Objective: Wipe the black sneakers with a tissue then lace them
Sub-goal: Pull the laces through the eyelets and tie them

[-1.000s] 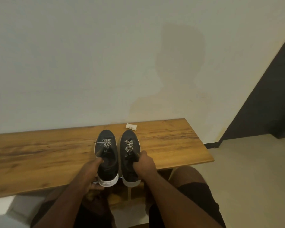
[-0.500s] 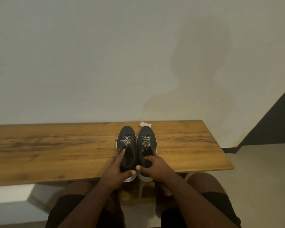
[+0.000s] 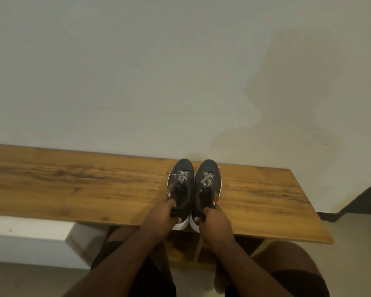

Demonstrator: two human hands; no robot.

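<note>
From the head camera, two black sneakers stand side by side on the wooden worktop (image 3: 73,185), toes to the wall. The left hand (image 3: 162,217) curls its fingers (image 3: 173,203) round the heel of the left sneaker (image 3: 181,189). The right hand (image 3: 214,219) grips the heel of the right sneaker (image 3: 206,187) the same way. The speckled laces (image 3: 181,175) sit only near the toes, so most lacing seems left to do. No tissue can be picked out here, and the pictures cannot show if wiping is done
</note>
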